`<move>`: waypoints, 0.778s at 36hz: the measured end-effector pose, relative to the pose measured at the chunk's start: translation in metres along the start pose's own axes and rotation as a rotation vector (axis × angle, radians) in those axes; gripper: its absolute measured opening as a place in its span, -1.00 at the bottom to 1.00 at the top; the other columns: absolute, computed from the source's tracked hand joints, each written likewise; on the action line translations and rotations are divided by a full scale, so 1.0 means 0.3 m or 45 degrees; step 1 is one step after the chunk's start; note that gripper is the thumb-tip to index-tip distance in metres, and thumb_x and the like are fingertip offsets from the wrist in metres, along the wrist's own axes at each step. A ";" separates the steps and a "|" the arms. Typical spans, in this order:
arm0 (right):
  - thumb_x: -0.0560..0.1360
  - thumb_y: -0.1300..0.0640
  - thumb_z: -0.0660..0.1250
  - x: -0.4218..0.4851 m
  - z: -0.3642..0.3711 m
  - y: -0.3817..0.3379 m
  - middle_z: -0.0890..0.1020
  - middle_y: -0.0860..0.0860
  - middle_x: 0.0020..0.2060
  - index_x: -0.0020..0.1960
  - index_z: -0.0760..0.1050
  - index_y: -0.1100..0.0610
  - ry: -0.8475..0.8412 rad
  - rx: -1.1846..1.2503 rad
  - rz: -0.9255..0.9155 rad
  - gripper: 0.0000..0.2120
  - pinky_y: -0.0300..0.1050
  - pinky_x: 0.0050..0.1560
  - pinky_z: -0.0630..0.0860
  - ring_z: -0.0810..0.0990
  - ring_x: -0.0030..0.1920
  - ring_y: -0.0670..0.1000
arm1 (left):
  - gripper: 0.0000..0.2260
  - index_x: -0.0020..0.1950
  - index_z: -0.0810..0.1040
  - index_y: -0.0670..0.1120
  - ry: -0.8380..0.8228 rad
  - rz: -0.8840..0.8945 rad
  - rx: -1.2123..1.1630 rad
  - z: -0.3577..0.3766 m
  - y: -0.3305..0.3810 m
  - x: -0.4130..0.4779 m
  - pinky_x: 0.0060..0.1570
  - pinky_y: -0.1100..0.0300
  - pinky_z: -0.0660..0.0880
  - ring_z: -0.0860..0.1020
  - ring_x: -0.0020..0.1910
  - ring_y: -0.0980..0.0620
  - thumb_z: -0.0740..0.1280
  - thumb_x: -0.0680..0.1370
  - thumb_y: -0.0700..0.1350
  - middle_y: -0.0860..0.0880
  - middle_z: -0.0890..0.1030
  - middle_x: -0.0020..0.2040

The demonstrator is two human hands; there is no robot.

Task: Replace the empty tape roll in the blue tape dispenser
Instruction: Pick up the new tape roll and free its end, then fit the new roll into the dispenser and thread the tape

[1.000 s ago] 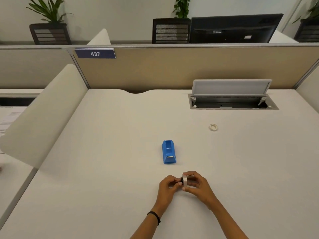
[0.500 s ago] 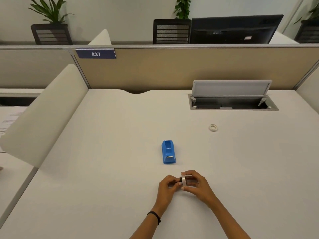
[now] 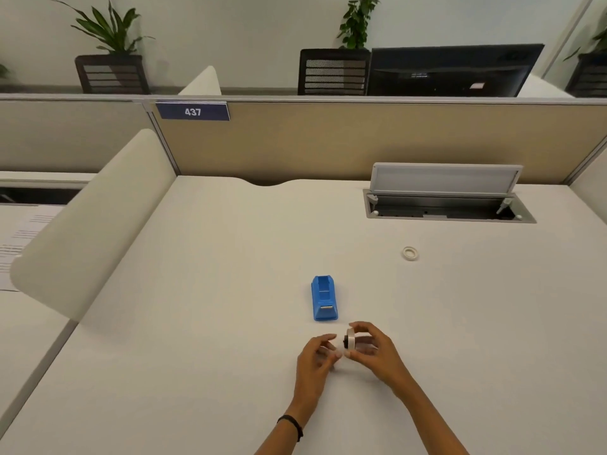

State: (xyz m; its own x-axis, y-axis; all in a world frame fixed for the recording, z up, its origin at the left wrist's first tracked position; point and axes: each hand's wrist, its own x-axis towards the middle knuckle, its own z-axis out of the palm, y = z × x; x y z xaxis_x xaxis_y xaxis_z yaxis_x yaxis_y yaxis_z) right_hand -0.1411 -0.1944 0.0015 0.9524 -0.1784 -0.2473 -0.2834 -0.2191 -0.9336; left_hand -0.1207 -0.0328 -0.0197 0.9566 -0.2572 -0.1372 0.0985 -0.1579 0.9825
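- Pinching the tape roll [image 3: 350, 338] upright in my right hand [image 3: 374, 353], fingers clamped on its rim.
- Left hand [image 3: 317, 359] beside it, fingers loosely apart.
- Blue tape dispenser [image 3: 324, 302] just above on the counter [image 3: 197, 323].

— What can we not confirm? 
— The left hand [image 3: 314, 357] is motion-blurred at the fingertips; we cannot tell whether it touches the tape roll [image 3: 350, 339]. The right hand [image 3: 374, 351] covers the roll's far side.

— Anything cut off? 
— Both forearms at the bottom edge, and the papers [image 3: 19, 238] at the left edge.
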 end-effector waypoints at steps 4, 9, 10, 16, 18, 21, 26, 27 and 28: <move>0.35 0.13 0.50 0.047 0.004 -0.044 0.53 -0.14 0.06 0.19 0.40 -0.08 0.046 0.051 0.002 -0.51 -0.42 -0.22 0.53 0.56 0.03 -0.11 | -0.65 0.15 0.44 0.16 0.123 0.157 0.184 -0.042 -0.014 0.041 -0.12 0.39 0.46 0.51 -0.08 0.13 0.45 0.43 -0.04 0.09 0.52 0.00; 0.36 0.14 0.49 0.125 0.005 -0.098 0.54 -0.05 0.11 0.23 0.41 0.03 0.059 0.045 -0.061 -0.51 -0.38 -0.18 0.56 0.56 0.07 -0.07 | -0.38 0.36 0.30 0.10 0.052 0.207 0.275 -0.090 -0.009 0.134 0.22 0.31 0.36 0.37 0.28 0.17 0.43 0.36 0.16 0.14 0.38 0.29; 0.36 0.14 0.49 0.141 0.007 -0.106 0.54 -0.04 0.12 0.23 0.41 0.04 0.060 0.042 -0.075 -0.52 -0.38 -0.17 0.56 0.56 0.08 -0.07 | -0.31 0.39 0.25 0.08 0.011 0.193 0.277 -0.099 -0.009 0.157 0.29 0.24 0.32 0.32 0.34 0.15 0.43 0.35 0.18 0.12 0.33 0.35; 0.36 0.14 0.49 0.224 0.018 -0.144 0.55 -0.07 0.12 0.17 0.42 -0.02 0.070 -0.002 -0.152 -0.56 -0.34 -0.13 0.56 0.57 0.06 -0.10 | -0.04 0.47 -0.10 0.18 -0.243 0.113 0.364 -0.127 -0.004 0.284 0.40 0.21 0.05 0.02 0.46 0.22 0.46 0.27 0.25 0.24 -0.03 0.48; 0.36 0.14 0.48 0.250 0.014 -0.159 0.54 -0.09 0.10 0.13 0.41 -0.09 0.061 -0.022 -0.178 -0.58 -0.32 -0.10 0.56 0.56 0.05 -0.11 | 0.00 0.46 -0.15 0.19 -0.309 0.089 0.364 -0.130 -0.002 0.320 0.40 0.26 0.02 -0.02 0.45 0.26 0.48 0.27 0.23 0.28 -0.09 0.46; 0.37 0.16 0.48 0.287 0.008 -0.177 0.54 -0.09 0.11 0.11 0.41 -0.11 0.026 -0.076 -0.215 -0.59 -0.33 -0.05 0.51 0.55 0.06 -0.12 | 0.03 0.48 -0.18 0.16 -0.390 0.059 0.365 -0.136 0.003 0.362 0.36 0.33 0.01 -0.04 0.42 0.30 0.52 0.28 0.16 0.29 -0.10 0.45; 0.35 0.16 0.50 0.340 0.007 -0.186 0.54 -0.10 0.10 0.17 0.45 0.05 -0.056 -0.210 -0.255 -0.57 -0.42 0.00 0.40 0.53 0.05 -0.19 | 0.04 0.51 -0.14 0.09 -0.465 0.032 0.338 -0.134 0.031 0.409 0.27 0.49 0.12 0.14 0.41 0.25 0.56 0.30 0.03 0.20 0.09 0.46; 0.35 0.16 0.49 0.349 0.008 -0.186 0.54 -0.10 0.10 0.18 0.45 0.06 -0.072 -0.238 -0.264 -0.56 -0.43 0.01 0.39 0.52 0.06 -0.18 | 0.04 0.51 -0.13 0.09 -0.473 0.035 0.344 -0.131 0.037 0.417 0.29 0.45 0.15 0.17 0.41 0.23 0.56 0.30 0.02 0.20 0.11 0.45; 0.36 0.15 0.49 0.358 0.009 -0.185 0.53 -0.10 0.10 0.19 0.45 0.06 -0.089 -0.263 -0.276 -0.56 -0.45 0.01 0.39 0.51 0.08 -0.16 | 0.04 0.51 -0.13 0.09 -0.478 0.040 0.353 -0.129 0.041 0.424 0.32 0.39 0.17 0.19 0.41 0.22 0.57 0.29 0.02 0.21 0.13 0.44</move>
State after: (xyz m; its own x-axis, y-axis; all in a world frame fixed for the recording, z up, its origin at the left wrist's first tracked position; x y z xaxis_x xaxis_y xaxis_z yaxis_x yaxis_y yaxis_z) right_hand -0.0228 -0.1987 0.0260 0.9965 -0.0416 -0.0720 -0.0829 -0.4368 -0.8957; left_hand 0.0129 -0.0307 -0.0201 0.7876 -0.5849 -0.1940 -0.0548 -0.3800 0.9234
